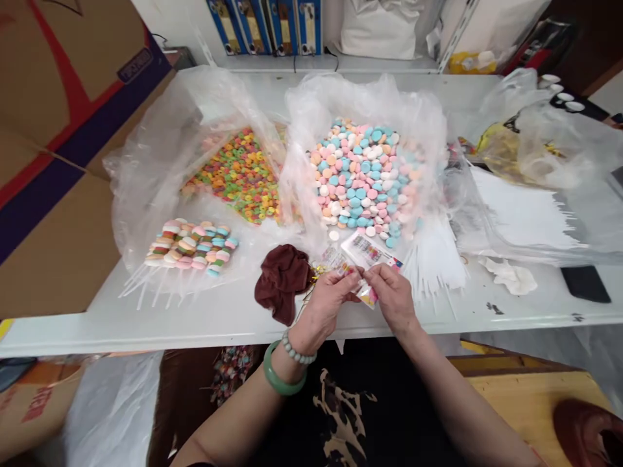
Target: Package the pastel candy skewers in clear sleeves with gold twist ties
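Both hands meet at the front middle of the table, pinching a small clear printed packet [368, 295] between them. My left hand [327, 301] grips its left side, and my right hand [393, 295] pinches its upper right part. Just behind the hands lies a white printed card [370, 250]. A dark red cloth [282, 282] is bunched to the left, with gold ties beside my left hand. Behind are a plastic bag of pastel round candies [360, 175] and a bag of colourful ring candies [241, 172]. White sticks [437, 263] fan out right of my right hand.
Skewered candies [192, 246] lie at the left on plastic, near a large cardboard box [53, 155]. More white sticks in plastic [525, 207], a crumpled tissue [510, 275] and a black flat object [585, 284] are on the right. Blue binders [267, 26] stand at the back.
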A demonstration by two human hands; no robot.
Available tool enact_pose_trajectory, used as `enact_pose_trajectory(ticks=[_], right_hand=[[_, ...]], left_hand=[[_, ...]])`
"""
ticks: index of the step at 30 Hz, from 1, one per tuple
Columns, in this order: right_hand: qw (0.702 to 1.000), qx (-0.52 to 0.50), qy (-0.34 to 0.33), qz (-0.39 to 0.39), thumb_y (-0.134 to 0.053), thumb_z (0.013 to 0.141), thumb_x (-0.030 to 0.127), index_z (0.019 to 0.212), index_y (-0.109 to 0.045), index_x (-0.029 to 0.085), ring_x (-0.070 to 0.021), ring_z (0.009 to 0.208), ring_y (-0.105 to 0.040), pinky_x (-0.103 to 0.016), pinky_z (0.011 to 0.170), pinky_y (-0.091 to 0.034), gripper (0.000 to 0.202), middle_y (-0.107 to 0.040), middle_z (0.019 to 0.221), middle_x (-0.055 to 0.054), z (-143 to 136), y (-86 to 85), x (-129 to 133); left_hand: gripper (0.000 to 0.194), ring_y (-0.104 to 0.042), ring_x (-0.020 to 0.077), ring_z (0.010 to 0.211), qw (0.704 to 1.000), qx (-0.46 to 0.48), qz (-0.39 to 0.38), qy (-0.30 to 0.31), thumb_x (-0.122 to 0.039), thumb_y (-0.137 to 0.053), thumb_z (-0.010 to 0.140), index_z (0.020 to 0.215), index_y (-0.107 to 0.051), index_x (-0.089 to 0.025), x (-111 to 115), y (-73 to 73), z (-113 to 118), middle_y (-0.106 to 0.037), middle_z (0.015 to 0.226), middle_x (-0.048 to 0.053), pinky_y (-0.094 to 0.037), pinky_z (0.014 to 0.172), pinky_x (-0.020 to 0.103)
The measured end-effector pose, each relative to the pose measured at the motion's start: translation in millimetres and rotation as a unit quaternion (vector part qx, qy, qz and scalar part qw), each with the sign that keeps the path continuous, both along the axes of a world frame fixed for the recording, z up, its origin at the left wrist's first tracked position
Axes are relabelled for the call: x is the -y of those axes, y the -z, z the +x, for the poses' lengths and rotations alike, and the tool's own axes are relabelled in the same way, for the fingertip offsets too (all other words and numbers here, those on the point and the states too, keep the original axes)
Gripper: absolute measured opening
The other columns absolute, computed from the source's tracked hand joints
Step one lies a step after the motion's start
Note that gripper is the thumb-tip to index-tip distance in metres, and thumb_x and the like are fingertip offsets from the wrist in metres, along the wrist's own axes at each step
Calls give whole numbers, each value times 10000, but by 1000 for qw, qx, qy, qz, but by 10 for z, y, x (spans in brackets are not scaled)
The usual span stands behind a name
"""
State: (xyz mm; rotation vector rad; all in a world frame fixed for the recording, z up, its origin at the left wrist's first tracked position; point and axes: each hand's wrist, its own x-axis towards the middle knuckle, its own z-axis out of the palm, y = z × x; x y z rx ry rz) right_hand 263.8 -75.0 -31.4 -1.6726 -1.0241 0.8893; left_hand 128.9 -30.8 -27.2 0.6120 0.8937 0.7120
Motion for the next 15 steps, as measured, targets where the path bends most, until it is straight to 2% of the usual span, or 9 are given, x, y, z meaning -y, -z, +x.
enact_pose_trajectory(ticks=[2, 6, 8, 11, 15], right_hand=[[998, 47, -33, 11, -587, 853, 449, 659, -559, 212, -130, 563, -418, -266, 572, -330, 308, -469, 560, 42, -150, -29, 18], [993, 59, -99, 21, -546, 895, 442, 718, -593, 224, -143, 591, -467, -272, 602, -361, 284, -534, 614, 27, -452, 27, -58], [989, 66, -132, 27, -528, 908, 430, 732, -595, 228, -149, 613, -495, -272, 623, -374, 275, -556, 635, 20, -643, 42, -133], [975, 73, -210, 31, -506, 915, 422, 744, -580, 232, -146, 589, -503, -267, 619, -378, 267, -542, 607, 28, -969, -15, -259], [947, 77, -310, -16, -471, 918, 351, 829, -606, 238, -145, 605, -544, -257, 638, -385, 198, -595, 632, 32, -1459, -137, -471]], left_hand=[[374, -579, 116, 668, 998, -2, -25, -64, -387, -869, 551, 763, -728, -113, 8, -2, -73, -668, 741, 46, -475, 635, 245], [396, -599, 126, 673, 994, 33, -44, -97, -341, -897, 506, 780, -738, -102, 43, -30, -364, -693, 761, 55, -482, 663, 261], [388, -596, 117, 651, 989, 38, -42, -135, -335, -901, 498, 756, -732, -100, 51, -31, -556, -688, 732, 46, -477, 648, 251], [358, -565, 97, 569, 976, 24, -33, -212, -332, -897, 496, 687, -704, -100, 25, -15, -950, -655, 637, 21, -455, 591, 234], [288, -538, 76, 528, 940, -21, 16, -341, -275, -872, 542, 618, -648, -110, -34, -23, -1698, -612, 574, -7, -445, 564, 210]])
